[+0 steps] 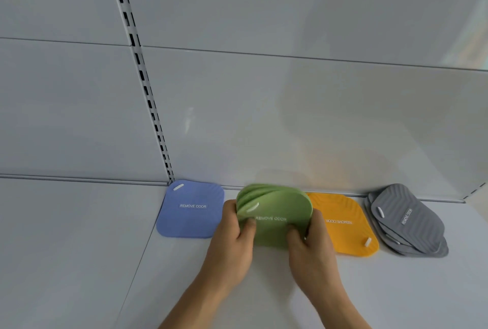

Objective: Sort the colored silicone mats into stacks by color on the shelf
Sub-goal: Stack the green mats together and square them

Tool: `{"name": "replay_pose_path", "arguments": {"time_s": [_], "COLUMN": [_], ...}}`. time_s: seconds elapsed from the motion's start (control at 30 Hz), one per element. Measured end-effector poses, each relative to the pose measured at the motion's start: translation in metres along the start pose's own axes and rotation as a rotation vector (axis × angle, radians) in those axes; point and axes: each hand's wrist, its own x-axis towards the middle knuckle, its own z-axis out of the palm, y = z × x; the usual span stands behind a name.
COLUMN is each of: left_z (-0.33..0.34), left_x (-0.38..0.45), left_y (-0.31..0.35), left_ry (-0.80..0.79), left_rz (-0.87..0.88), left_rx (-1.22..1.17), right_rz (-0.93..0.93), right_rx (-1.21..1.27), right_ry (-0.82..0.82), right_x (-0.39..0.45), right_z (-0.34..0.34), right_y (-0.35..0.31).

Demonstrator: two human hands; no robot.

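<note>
I hold the green mats (274, 212) bunched between the blue mat (191, 209) and the orange mat (343, 223) on the shelf (79, 249), my left hand (232, 239) and right hand (311, 244) gripping their near edges, thumbs on top. They fan apart at the back, so I judge a loose grip could spill them onto either neighbour. The grey stack (406, 223) sits skewed at the far right.

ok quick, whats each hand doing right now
Left hand: closed on the left edge of the green mats.
Right hand: closed on the right edge of the same green mats.
</note>
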Motion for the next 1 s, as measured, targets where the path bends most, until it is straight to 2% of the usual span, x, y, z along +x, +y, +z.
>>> {"name": "replay_pose_path", "arguments": {"time_s": [0.13,0.23,0.33,0.57,0.87,1.0], "left_z": [-0.013,-0.019,-0.014,-0.01,-0.01,-0.007], "left_x": [0.03,0.045,0.049,0.052,0.062,0.061], "left_y": [0.0,-0.001,-0.003,-0.015,-0.031,-0.035], "left_ry": [0.033,0.038,0.068,0.151,0.169,0.19], "left_rz": [-0.024,-0.054,0.008,0.156,0.232,0.29], "left_rx": [0.343,0.465,0.578,0.815,0.835,1.044], "right_rz": [-0.057,-0.074,-0.124,-0.199,-0.197,-0.209], "right_rx": [-0.203,-0.298,-0.401,-0.616,-0.673,-0.734], "right_ry": [-0.058,-0.108,-0.1,-0.088,-0.102,-0.093], "right_x": [0.026,0.041,0.046,0.042,0.043,0.045], "right_z": [-0.003,0.0,0.006,0.012,0.014,0.018], "right_y": [-0.004,-0.005,-0.005,-0.012,-0.007,0.003]}}
